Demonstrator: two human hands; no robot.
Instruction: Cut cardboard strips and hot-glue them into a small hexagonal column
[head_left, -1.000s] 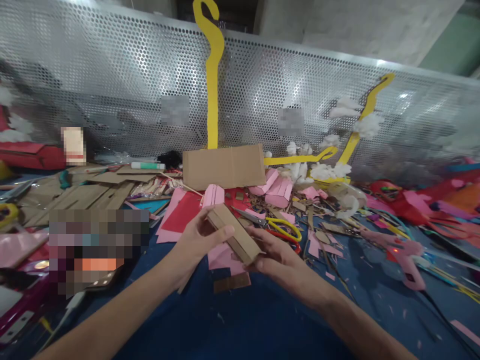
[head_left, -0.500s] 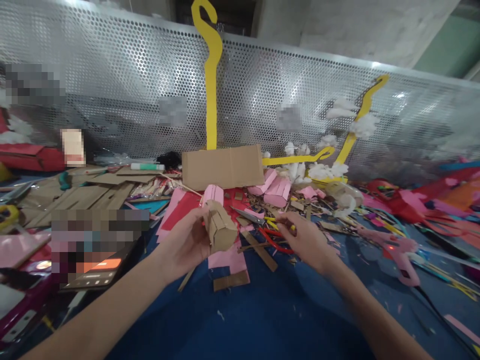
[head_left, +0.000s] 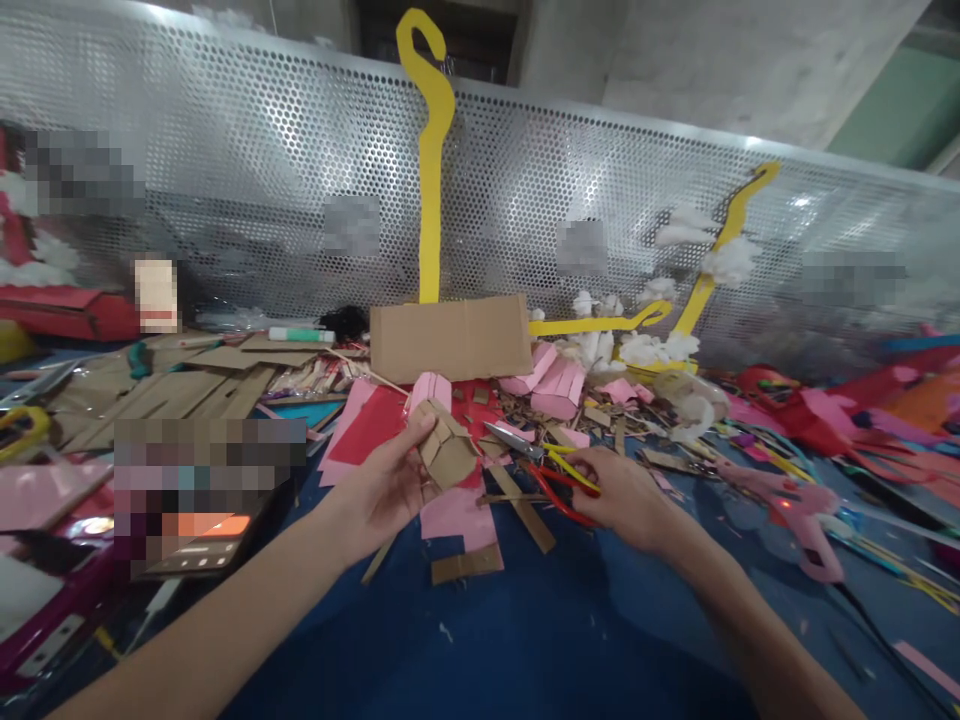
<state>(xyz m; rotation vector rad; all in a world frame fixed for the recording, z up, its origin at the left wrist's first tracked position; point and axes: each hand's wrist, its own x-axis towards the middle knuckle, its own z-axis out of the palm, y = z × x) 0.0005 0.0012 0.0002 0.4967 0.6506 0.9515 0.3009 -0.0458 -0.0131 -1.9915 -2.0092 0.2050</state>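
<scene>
Near cardboard block (head_left: pixel 452 457), scissors (head_left: pixel 534 452) in right fingers (head_left: pixel 591 462), axis diagonal, pointing leftward, away.

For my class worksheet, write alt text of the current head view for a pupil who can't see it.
A person's left hand holds a folded cardboard piece while the right hand grasps yellow-and-red-handled scissors, over a blue surface strewn with pink paper and cardboard scraps. A pink glue gun lies to the right; a tall yellow hook shape stands behind.

Now a bare left hand (head_left: pixel 390 485) and an equally bare right hand (head_left: pixel 619 495) are seen, each joined by a slim wrist (head_left: pixel 339 527) to a long, uncovered forearm (head_left: pixel 247 600).
</scene>
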